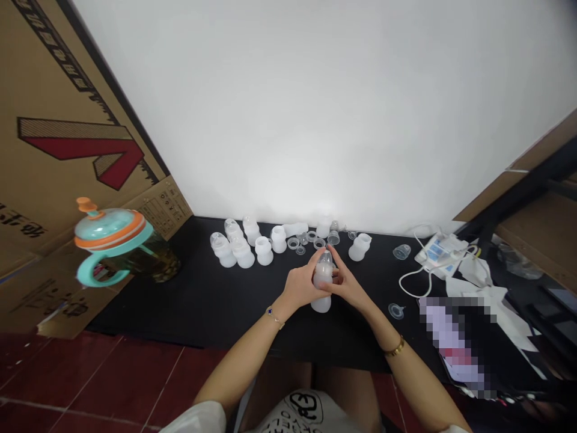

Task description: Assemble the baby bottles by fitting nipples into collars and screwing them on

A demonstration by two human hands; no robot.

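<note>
Both hands are wrapped round one white baby bottle [321, 302] with a clear domed cap, held upright at the table's front half. My left hand [303, 282] grips its left side. From the right, my right hand [346, 284] closes on the neck and cap, its fingertips near the top. Behind them lie clear rings [320, 243] and small clear caps [333, 239]. An uncapped white bottle [360, 247] tilts to the right. Several capped bottles [243, 252] and an open-necked bottle [264, 251] stand to the left.
A large teal-and-orange lidded jug [121, 243] stands at the left beside a cardboard box [67, 150]. On the right are a clear cap [401, 252], a nipple-like clear part [396, 311], a power strip with white cables [439, 255], papers and a blurred-out phone-like object. A white wall backs the black table [202, 313].
</note>
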